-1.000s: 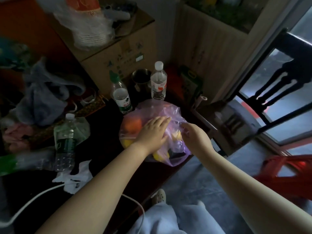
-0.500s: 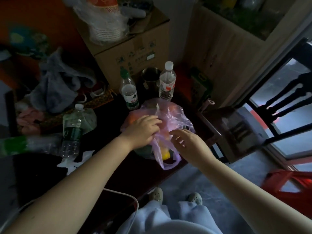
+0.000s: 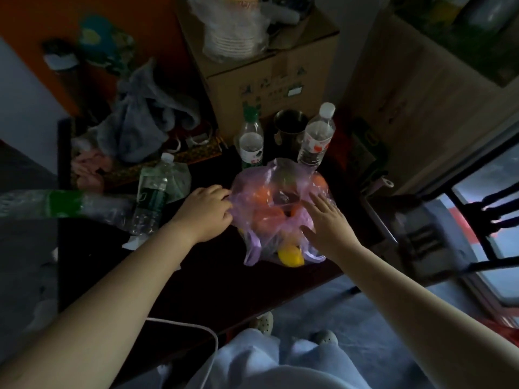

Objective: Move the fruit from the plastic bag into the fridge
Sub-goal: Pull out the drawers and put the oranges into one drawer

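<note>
hands: left hand (image 3: pixel 206 211) has fingers curled on the left edge of the plastic bag (image 3: pixel 280 171), right hand (image 3: pixel 327 224) lies flat with straight fingers on its right side | bag: on the dark surface (image 3: pixel 196 276), holds orange fruits (image 3: pixel 262 193) and a lemon (image 3: pixel 290 255) | just behind: green-capped bottle (image 3: pixel 251 147), metal cup (image 3: pixel 289 126), white-capped bottle (image 3: pixel 316 141)

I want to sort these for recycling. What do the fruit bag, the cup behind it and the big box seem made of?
Bag: thin glossy plastic film, pale purple; it crinkles and the fruit shows through. Cup: probably metal, since its rim shines, though the light is dim. Box: matte brown cardboard with folded flaps and printed marks.
</note>
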